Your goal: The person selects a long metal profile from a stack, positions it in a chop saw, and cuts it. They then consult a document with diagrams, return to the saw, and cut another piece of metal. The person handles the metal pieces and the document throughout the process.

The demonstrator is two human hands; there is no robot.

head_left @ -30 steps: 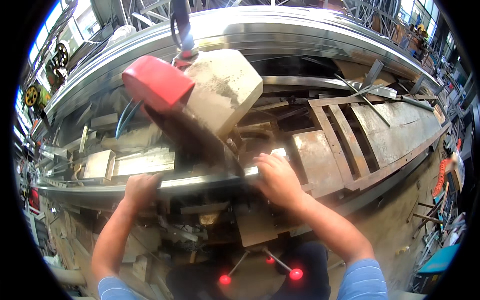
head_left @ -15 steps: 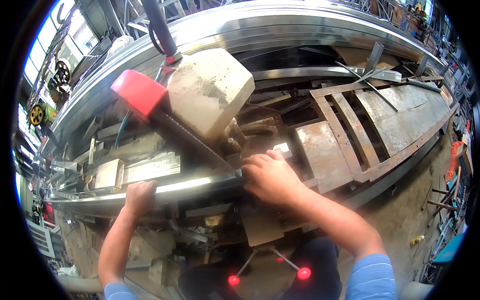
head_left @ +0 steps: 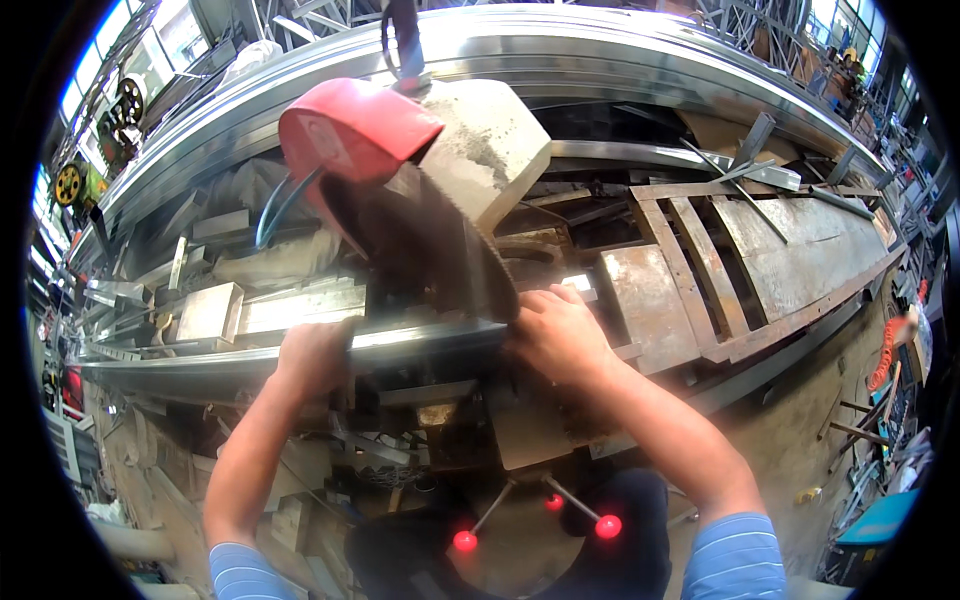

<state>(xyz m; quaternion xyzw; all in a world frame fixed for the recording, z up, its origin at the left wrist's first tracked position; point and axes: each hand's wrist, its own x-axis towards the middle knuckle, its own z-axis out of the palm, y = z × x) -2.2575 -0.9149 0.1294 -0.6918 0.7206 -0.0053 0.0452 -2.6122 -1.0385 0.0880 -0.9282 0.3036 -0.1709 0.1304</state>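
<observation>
At the far left begins a long shiny metal bar (head_left: 425,338), its long axis running left to right, slightly rising toward the right. Behind its left part sits a box-shaped metal piece (head_left: 208,315); whether it contains anything cannot be told. The left hand (head_left: 315,358) has its grip curled tight over the bar. Next comes a red guard (head_left: 350,130), with a dark saw blade (head_left: 450,240) slanting down to the bar's right end, beside a beige housing (head_left: 490,150). The right hand (head_left: 558,335) is bent just right of the blade; what its grip clasps is hidden. Farther right, the rusty table (head_left: 650,300) carries metal strips (head_left: 760,205).
</observation>
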